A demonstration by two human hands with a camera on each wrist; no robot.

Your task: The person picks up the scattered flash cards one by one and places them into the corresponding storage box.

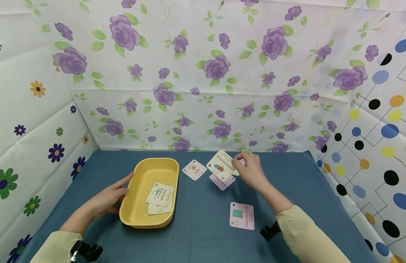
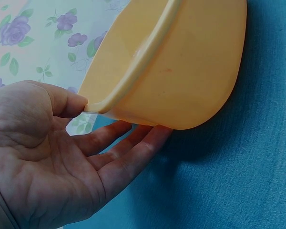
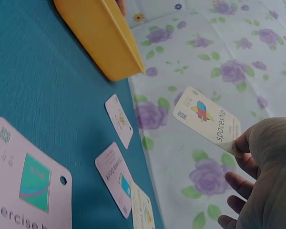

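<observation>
My left hand (image 1: 105, 199) grips the left side of a yellow plastic tub (image 1: 153, 172); in the left wrist view its thumb is on the rim and its fingers (image 2: 133, 157) lie against the outer wall. Between thumb and index finger, my right hand (image 1: 252, 170) pinches a cream "spaceship" card (image 3: 205, 114) by one corner, raised above the table. Under it in the head view are a pink book card (image 1: 222, 181) and a cream card (image 3: 143, 207), both partly covered. In the tub, a "yacht" card (image 1: 161, 194) overlaps another cream card (image 1: 160, 209).
A "bee" card (image 1: 194, 170) lies between the tub and the book card. Closer to me, a pink "exercise book" card (image 1: 242, 216) is flat on the blue tablecloth (image 1: 203, 237). Flower-printed sheeting (image 1: 196, 120) rises behind the table, with patterned sheets on both sides.
</observation>
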